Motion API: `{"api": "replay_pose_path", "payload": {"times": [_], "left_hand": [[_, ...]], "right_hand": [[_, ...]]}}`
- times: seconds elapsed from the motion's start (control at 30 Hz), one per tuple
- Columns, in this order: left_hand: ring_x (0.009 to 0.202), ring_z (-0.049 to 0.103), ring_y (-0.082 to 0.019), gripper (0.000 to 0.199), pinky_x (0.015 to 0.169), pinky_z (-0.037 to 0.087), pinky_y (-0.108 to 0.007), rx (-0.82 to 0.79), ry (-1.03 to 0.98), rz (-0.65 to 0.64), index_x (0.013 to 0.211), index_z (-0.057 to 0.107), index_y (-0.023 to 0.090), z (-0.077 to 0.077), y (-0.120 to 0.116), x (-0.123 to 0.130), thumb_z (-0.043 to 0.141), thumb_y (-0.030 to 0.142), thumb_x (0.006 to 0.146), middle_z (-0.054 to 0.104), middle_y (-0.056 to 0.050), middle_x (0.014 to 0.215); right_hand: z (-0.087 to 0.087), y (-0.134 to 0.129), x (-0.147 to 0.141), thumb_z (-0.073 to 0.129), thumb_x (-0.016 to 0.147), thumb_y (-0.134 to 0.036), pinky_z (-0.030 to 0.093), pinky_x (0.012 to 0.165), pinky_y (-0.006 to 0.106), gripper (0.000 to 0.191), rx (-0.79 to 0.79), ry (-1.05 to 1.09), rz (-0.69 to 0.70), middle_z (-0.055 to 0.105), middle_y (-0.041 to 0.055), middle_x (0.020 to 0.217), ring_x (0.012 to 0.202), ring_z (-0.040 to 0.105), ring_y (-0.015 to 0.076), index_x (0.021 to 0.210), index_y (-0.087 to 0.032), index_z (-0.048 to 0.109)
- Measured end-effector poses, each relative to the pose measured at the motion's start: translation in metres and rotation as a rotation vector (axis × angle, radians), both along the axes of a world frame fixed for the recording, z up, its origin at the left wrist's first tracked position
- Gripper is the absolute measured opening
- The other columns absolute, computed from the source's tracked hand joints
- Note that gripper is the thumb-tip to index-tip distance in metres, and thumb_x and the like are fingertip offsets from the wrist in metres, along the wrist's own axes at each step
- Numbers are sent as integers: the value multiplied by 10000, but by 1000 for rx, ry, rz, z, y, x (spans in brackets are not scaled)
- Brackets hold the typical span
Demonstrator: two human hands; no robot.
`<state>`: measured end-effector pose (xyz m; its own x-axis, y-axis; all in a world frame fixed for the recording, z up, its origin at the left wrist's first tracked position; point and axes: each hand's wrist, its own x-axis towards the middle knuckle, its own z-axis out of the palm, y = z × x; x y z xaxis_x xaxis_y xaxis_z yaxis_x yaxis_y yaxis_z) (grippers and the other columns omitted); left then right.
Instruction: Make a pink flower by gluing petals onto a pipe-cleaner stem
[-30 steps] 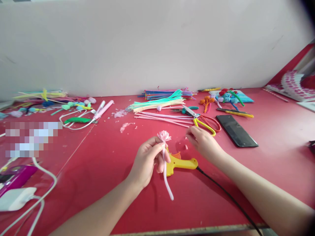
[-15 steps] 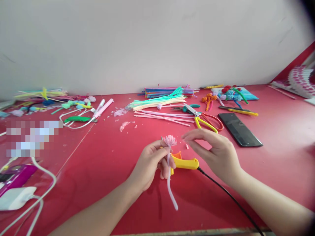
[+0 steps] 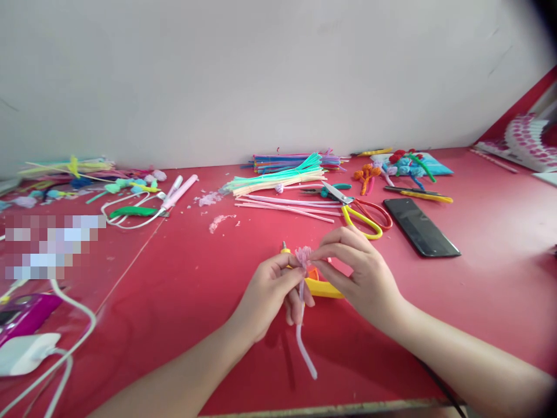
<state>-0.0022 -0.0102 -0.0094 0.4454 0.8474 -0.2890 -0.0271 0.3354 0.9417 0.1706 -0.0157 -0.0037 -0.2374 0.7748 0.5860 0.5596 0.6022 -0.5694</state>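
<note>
Between the thumb and fingers of my left hand is a pink pipe-cleaner flower, held just under its fluffy head. Its pale stem hangs down toward the table's front. From the right, my right hand pinches the edge of the flower head with thumb and fingertips. Behind both hands is a yellow glue gun with an orange trigger, its metal tip showing above my left hand. Whether my left fingers touch the gun I cannot tell.
Beyond the hands lie scissors, loose pink pipe cleaners and green and cream bundles. A black phone is at right. At left are a pink corded tool, a green-handled tool and white cables.
My right hand has moved left and down onto the flower head and now pinches it. It covers the glue gun's cord end. My left hand keeps its hold on the flower.
</note>
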Motion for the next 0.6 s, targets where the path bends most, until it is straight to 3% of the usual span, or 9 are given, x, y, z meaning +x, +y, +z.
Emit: {"api": "replay_pose_path", "payload": {"times": [0.6], "left_hand": [[301, 515, -85, 158, 311, 350, -150, 25, -7, -5, 767, 487, 171, -1, -2, -1, 482, 274, 886, 648, -3, 536]], "right_hand": [[-2, -2, 1, 569, 866, -153, 396, 716, 340, 56, 286, -263, -77, 612, 47, 852, 748, 519, 164, 887, -195, 599]]}}
